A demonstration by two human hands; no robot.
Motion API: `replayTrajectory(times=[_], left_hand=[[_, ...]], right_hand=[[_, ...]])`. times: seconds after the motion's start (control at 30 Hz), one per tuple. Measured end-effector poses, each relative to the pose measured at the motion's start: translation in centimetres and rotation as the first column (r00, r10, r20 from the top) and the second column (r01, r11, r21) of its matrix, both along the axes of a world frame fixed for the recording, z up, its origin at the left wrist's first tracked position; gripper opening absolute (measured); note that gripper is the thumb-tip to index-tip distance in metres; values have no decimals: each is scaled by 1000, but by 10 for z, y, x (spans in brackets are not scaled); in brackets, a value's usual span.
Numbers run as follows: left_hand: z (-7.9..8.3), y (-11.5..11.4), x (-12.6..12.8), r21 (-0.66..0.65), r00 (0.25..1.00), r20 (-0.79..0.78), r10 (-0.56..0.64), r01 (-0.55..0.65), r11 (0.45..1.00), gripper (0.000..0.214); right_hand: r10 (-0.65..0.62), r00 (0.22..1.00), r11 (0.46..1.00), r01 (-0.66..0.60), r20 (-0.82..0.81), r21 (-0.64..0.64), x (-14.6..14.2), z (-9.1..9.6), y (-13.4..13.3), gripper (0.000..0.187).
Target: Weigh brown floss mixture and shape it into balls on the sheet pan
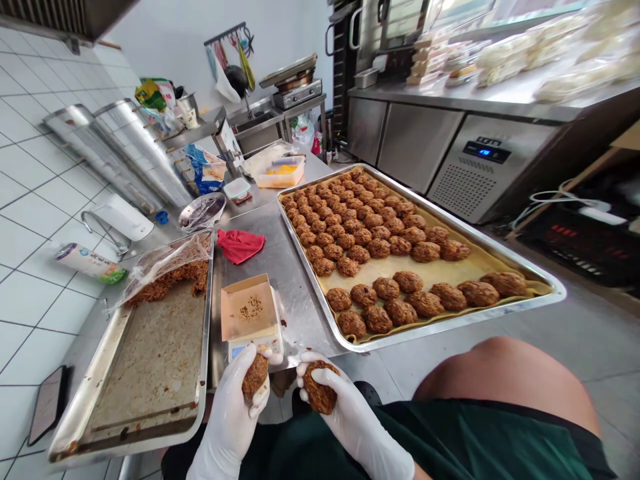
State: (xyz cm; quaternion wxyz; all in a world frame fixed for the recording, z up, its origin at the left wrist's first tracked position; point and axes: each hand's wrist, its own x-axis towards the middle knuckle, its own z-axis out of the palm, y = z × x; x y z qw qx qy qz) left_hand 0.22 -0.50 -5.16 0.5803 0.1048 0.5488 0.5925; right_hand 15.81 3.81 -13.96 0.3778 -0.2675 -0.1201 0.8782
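No words or numbers here are clear enough to read. The steel fridge (420,137) has a small dark screen (486,152) with glowing blue numbers, but they are too tiny and fuzzy. The black box (555,257) low on the right shows blurry red lights (564,230). The white scale (279,337) has a little blue screen (237,351), partly covered. The bottle (90,261) by the tiled wall (30,220) and the blue and white bag (204,168) have print too small to make out.

Red cloth (241,246); blurred packs (507,63), perhaps bagged.
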Motion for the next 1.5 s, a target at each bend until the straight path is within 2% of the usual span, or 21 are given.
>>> replayTrajectory(times=[0.1, 0.17, 0.23, 0.37, 0.47, 0.53, 0.63, 0.73, 0.8, 0.93, 1.0, 1.13, 1.2, 1.3, 1.37, 1.5], left_hand=[[-8, -1, 1, 54, 993, 94, 65, -70, 996, 32], [-6, -3, 3, 80, 992, 98, 78, -86, 993, 29], [1, -6, 5, 78, 997, 75, 22, -27, 997, 18], [10, -8, 7, 29, 994, -64, -86, 88, 996, 21], [7, -5, 6, 38, 989, -131, -64, 70, 997, 19], [3, -3, 5, 52, 993, -88, -75, 80, 995, 24], [-2, -1, 5, 10, 997, -38, -70, 71, 997, 23], [-2, 0, 7, -47, 996, -91, -9, 5, 999, 22], [1, 1, 8, -19, 995, -87, -52, 50, 999, 23], [6, 3, 3, 84, 984, 26, -175, 172, 982, 28], [3, 4, 0, 62, 985, 62, -159, 155, 986, 26], [-6, 5, 3, 47, 998, 51, -41, 38, 998, 25], [-5, 3, 9, 75, 998, -11, -54, 54, 996, 17], [2, 2, 15, 57, 982, -134, -136, 145, 988, 17], [6, 3, 15, 44, 972, -188, -141, 151, 987, 20], [4, 7, 11, 109, 985, -75, -158, 165, 980, 29]], right_hand=[[-6, 1000, 1000, 6, -3, -26, 0, 0, 1, 22], [-4, 1000, 1000, 3, -20, -28, 0, 2, 1, 22], [-2, 999, 1000, 1, -33, -28, 1, 2, 0, 23], [-1, 999, 1000, 1, -35, -26, 1, 1, -1, 25], [-6, 999, 999, 5, -41, -34, 0, 1, 0, 25], [-8, 999, 999, 6, -48, -34, 0, 1, 1, 25], [-4, 999, 999, 3, -41, -36, 0, -1, 1, 25], [3, 999, 999, -5, -33, -54, 1, -4, 1, 25], [2, 999, 998, -5, -44, -63, 2, -6, 0, 25], [3, 998, 999, -6, -57, -50, 3, -7, 0, 24], [27, 999, 999, -28, -38, -17, 3, -8, 0, 24], [138, 990, 988, -135, -41, 76, 2, -14, 2, 27], [196, 978, 976, -188, -65, 107, 2, -19, 2, 27], [260, 961, 959, -247, -92, 139, 0, -26, 1, 28], [291, 952, 950, -275, -99, 150, -2, -29, 0, 29], [304, 949, 945, -289, -89, 151, -5, -36, -1, 31]])
